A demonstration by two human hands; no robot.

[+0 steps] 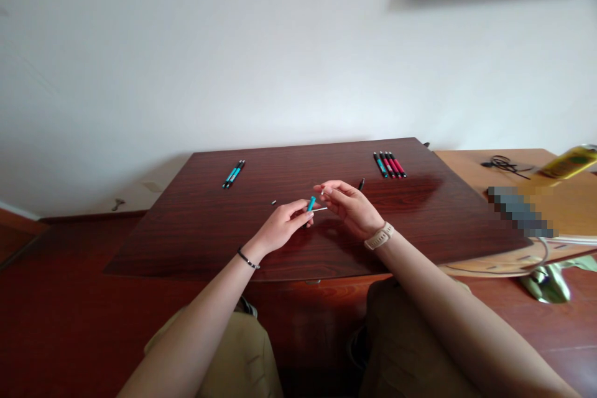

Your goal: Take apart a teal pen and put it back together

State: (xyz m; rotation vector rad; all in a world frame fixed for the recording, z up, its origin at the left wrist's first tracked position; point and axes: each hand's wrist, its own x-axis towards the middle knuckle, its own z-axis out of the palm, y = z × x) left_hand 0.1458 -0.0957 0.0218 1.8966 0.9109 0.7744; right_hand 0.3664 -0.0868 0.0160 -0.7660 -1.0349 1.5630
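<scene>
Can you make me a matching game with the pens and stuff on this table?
Things:
1. teal pen piece
2. pair of teal pens
3. row of red and teal pens
4. small dark bit

Places:
A. far right part of the dark table
B. held in the left hand, close to the right hand
C. lying alone just left of the hands
D. far left part of the table

Pairs: 1-B, 2-D, 3-A, 4-C

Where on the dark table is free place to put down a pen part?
Bare wood on the table lies between the teal pens and the left hand, also along the near edge. Crowded around both hands and by the red pens.
</scene>
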